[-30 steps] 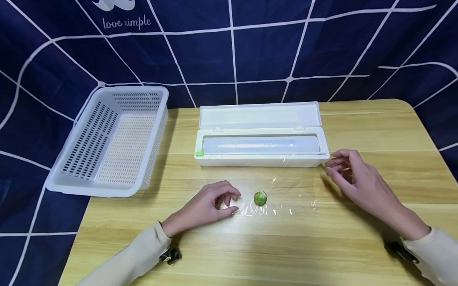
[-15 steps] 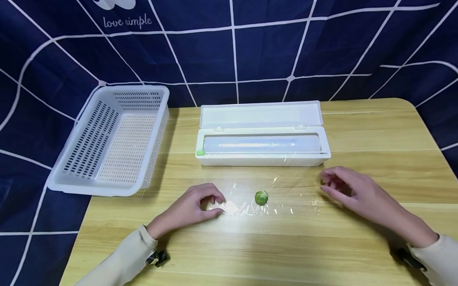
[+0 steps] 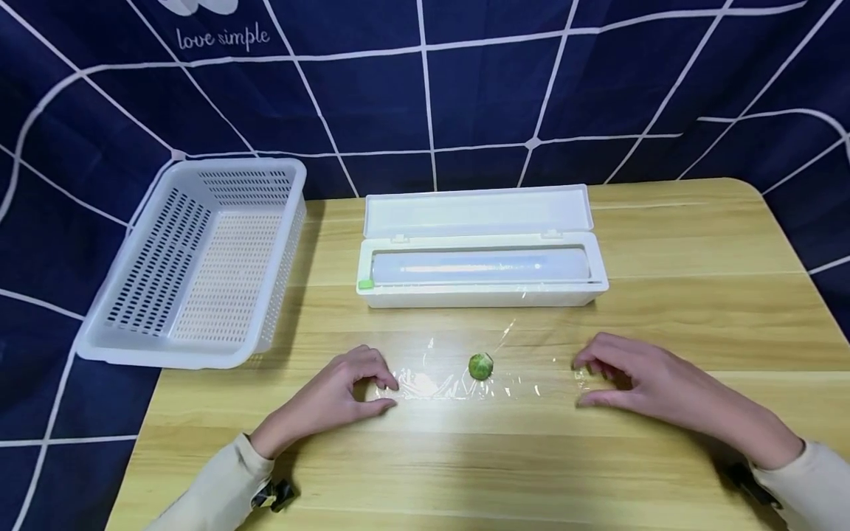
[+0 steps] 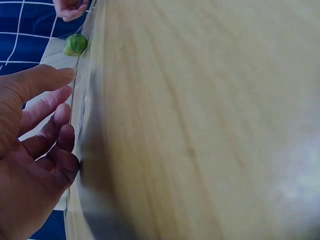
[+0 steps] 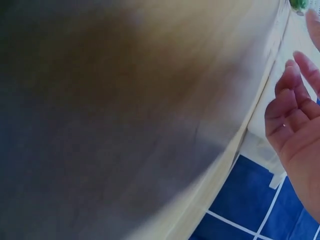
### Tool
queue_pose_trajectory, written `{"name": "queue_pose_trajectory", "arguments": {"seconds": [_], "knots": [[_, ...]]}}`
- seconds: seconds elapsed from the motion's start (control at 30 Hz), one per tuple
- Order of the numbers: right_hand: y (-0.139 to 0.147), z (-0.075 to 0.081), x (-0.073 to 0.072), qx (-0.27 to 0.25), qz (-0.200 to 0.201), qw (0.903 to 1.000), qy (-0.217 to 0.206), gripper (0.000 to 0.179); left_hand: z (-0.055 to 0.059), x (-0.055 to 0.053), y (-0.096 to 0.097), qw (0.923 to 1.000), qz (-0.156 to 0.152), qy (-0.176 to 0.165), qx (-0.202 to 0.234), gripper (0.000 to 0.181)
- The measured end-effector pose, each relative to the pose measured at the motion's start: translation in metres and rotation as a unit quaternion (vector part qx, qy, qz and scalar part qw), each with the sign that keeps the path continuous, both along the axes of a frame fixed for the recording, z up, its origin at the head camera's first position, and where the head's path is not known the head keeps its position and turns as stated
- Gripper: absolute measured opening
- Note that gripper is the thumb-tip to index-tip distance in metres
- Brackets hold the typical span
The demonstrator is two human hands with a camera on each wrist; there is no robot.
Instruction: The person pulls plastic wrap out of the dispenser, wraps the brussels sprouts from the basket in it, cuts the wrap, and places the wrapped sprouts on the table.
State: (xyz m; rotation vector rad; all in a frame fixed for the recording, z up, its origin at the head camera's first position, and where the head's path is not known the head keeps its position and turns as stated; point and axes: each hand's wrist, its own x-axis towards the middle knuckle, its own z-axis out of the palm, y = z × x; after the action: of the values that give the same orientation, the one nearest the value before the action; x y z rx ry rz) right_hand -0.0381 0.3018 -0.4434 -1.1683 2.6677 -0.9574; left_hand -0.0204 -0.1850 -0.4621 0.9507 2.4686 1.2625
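Observation:
A small green Brussels sprout (image 3: 481, 366) sits on a sheet of clear cling film (image 3: 438, 387) on the table. The film runs back to a white dispenser box (image 3: 481, 299), whose lid (image 3: 478, 211) stands raised behind a roll of film (image 3: 481, 266). At the sheet's left end is my left hand (image 3: 339, 391), fingers bent and thumb apart from them. My right hand (image 3: 644, 380) is at the right end, thumb and fingers likewise spread with a gap between. Both wrist views show the left hand (image 4: 37, 130) and right hand (image 5: 297, 110) with nothing visible in the grasp.
A white perforated plastic basket (image 3: 282, 273) stands at the back left. One green slider (image 3: 366, 284) sits at the left end of the box's front edge. A dark blue gridded cloth (image 3: 491, 96) hangs behind the wooden table (image 3: 465, 472).
My left hand has moved left, away from the sprout, to the film's left end. My right hand has come down and inward from the box's corner to the film's right end.

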Motion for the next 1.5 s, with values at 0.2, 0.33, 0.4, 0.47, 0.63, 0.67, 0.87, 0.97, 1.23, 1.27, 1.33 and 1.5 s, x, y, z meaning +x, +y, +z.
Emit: {"name": "queue_pose_trajectory", "arguments": {"seconds": [0.2, 0.33, 0.4, 0.47, 0.63, 0.67, 0.87, 0.97, 1.23, 1.27, 1.33, 1.5], "knots": [[-0.001, -0.003, 0.005, 0.026, 0.005, 0.9996, -0.004, 0.045, -0.002, 0.005, -0.004, 0.9996, 0.013, 0.016, -0.017, 0.025], [-0.002, -0.003, 0.007, 0.044, -0.001, 0.999, -0.004, 0.043, 0.0, 0.008, -0.006, 0.9983, 0.032, 0.023, -0.042, 0.026], [-0.003, -0.003, 0.008, 0.044, 0.007, 0.999, 0.004, 0.043, 0.0, 0.009, -0.007, 0.998, 0.035, 0.025, -0.046, 0.026], [-0.003, -0.004, 0.008, 0.04, 0.02, 0.9989, 0.012, 0.043, -0.001, 0.009, -0.008, 0.998, 0.033, 0.027, -0.046, 0.025], [-0.003, -0.006, 0.008, 0.035, 0.042, 0.9978, 0.039, 0.042, -0.004, 0.008, -0.007, 0.9983, 0.026, 0.035, -0.04, 0.024], [-0.003, -0.006, 0.008, 0.036, 0.042, 0.9975, 0.042, 0.041, -0.005, 0.008, -0.007, 0.9982, 0.026, 0.037, -0.038, 0.024], [-0.005, -0.007, 0.008, 0.044, 0.041, 0.9961, 0.064, 0.031, -0.01, 0.007, -0.005, 0.9971, 0.029, 0.056, -0.041, 0.022], [-0.006, -0.008, 0.008, 0.038, 0.046, 0.9954, 0.075, 0.021, -0.011, 0.008, -0.005, 0.9965, 0.031, 0.066, -0.042, 0.021], [-0.009, -0.011, 0.008, 0.043, 0.054, 0.993, 0.096, 0.017, -0.011, 0.009, -0.005, 0.9961, 0.022, 0.075, -0.04, 0.022], [-0.01, -0.011, 0.008, 0.043, 0.054, 0.9928, 0.098, 0.017, -0.012, 0.009, -0.006, 0.9961, 0.019, 0.076, -0.039, 0.023], [-0.01, -0.011, 0.009, 0.043, 0.051, 0.9927, 0.101, 0.018, -0.012, 0.009, -0.006, 0.9961, 0.015, 0.079, -0.038, 0.024], [-0.01, -0.012, 0.009, 0.031, 0.049, 0.9927, 0.106, 0.021, -0.012, 0.009, -0.006, 0.9957, 0.015, 0.083, -0.039, 0.025]]}}
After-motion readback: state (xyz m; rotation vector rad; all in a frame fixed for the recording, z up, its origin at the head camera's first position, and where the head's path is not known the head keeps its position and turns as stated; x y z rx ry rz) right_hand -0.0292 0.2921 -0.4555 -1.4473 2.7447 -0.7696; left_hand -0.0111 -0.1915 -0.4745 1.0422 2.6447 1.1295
